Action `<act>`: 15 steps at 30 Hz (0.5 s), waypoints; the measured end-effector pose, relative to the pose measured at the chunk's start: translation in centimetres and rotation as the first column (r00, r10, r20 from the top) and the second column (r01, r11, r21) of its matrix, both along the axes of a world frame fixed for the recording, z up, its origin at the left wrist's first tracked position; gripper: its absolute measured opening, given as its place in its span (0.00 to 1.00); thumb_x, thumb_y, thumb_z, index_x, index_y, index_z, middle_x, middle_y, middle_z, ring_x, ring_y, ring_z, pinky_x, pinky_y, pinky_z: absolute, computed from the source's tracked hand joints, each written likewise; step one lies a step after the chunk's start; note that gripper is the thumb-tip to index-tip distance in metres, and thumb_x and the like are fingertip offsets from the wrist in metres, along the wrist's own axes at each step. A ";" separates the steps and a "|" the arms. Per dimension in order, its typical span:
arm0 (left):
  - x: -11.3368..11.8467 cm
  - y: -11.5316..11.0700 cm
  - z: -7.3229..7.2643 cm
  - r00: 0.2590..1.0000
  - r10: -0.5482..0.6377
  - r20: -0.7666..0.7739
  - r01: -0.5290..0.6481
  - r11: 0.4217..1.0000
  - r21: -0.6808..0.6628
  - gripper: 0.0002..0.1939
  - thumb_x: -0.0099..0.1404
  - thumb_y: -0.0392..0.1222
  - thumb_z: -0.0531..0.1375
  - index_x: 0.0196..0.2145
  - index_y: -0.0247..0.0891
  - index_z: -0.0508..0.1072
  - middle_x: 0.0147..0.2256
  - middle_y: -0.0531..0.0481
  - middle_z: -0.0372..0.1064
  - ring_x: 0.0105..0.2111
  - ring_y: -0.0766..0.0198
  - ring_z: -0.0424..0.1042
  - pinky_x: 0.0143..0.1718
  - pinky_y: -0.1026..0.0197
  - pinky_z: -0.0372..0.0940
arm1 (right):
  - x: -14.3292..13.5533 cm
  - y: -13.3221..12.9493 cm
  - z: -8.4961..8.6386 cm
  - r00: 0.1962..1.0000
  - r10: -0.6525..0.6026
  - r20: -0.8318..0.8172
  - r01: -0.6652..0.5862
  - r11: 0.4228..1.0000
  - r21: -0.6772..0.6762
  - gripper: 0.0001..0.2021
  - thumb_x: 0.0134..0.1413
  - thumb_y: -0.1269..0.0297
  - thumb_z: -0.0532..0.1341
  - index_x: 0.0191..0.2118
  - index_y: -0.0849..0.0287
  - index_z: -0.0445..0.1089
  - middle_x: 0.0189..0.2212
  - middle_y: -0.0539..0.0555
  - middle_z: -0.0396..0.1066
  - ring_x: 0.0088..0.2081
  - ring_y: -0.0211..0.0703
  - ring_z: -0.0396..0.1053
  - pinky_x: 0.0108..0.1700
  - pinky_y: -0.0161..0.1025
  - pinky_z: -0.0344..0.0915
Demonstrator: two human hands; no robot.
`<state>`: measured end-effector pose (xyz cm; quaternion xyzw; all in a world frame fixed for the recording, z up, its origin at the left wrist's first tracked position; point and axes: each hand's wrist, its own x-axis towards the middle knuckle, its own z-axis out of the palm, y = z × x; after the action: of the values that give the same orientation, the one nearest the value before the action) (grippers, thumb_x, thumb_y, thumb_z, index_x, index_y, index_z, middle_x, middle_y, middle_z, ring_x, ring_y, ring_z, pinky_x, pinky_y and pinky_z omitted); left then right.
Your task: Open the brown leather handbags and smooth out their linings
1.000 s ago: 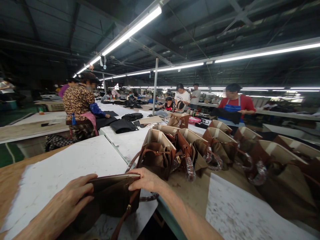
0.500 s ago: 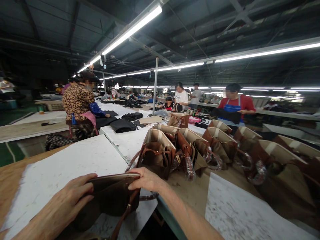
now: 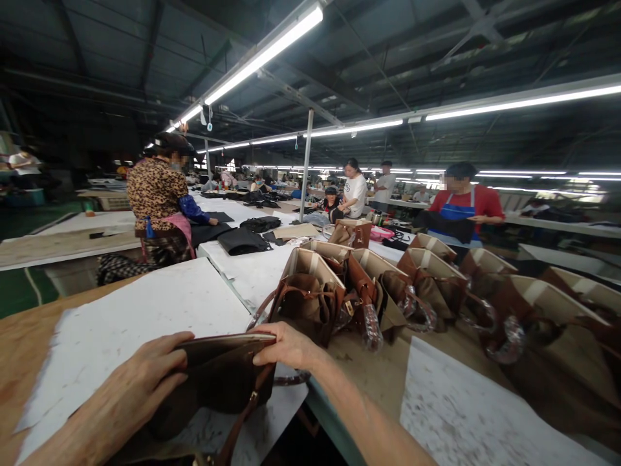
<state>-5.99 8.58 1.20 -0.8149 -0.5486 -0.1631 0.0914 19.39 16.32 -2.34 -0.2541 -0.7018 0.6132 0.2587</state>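
A dark brown handbag (image 3: 218, 375) stands tilted at the table's near edge, its mouth facing me. My left hand (image 3: 150, 369) grips the left end of its upper edge, fingers over the rim and thumb on the near side. My right hand (image 3: 286, 346) pinches the right corner of the same rim. A brown strap with a small metal fitting (image 3: 253, 396) hangs down the bag's right side. The bag's lower part runs out of view at the bottom. Just beyond my right hand stands another open brown handbag (image 3: 310, 291) with a tan lining.
Several open brown handbags (image 3: 436, 275) with plastic-wrapped handles fill the right side. White sheets (image 3: 145, 310) cover the tabletop. Black pieces (image 3: 242, 241) lie farther back. A person in a patterned top (image 3: 155, 194) works at left; another in a red top (image 3: 488, 204) stands at right.
The whole view has shifted slightly, so the surroundings sit a little farther right. Both hands keep their hold on the bag's rim, with hardly any other movement.
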 end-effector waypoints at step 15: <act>-0.9 0.6 -1.4 0.999 -0.051 0.006 0.050 0.995 0.081 0.07 0.56 0.44 0.54 0.27 0.46 0.72 0.43 0.56 0.67 0.42 0.60 0.68 0.44 0.64 0.65 | 0.1 0.2 -0.6 1.000 -0.013 0.026 0.012 1.000 0.020 0.19 0.36 0.70 0.63 0.41 0.58 0.69 0.28 0.46 0.65 0.30 0.34 0.62 0.34 0.31 0.59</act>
<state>-6.89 9.14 -0.21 -0.8235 -0.5212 -0.1905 0.1180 19.45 16.53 -2.96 -0.2641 -0.7096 0.6010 0.2558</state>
